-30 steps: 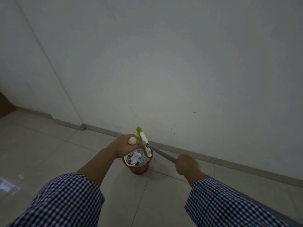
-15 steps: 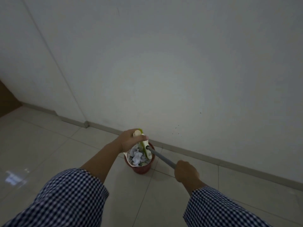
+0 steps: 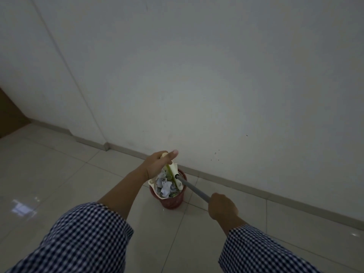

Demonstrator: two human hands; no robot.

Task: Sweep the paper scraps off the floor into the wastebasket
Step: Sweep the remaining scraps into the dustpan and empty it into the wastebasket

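Paper scraps (image 3: 165, 187) just below fingers (image 3: 171, 154) of left hand (image 3: 158, 164) on dustpan (image 3: 175, 168), over wastebasket (image 3: 171, 202).

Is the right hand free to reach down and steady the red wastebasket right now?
Probably not as things stand: the right hand grips the grey pole, and the dustpan held by the left hand sits over the wastebasket mouth. Only its outer wall is free.

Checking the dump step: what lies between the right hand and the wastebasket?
Head view: only the grey pole the right hand grips runs to the red wastebasket, above bare tile.
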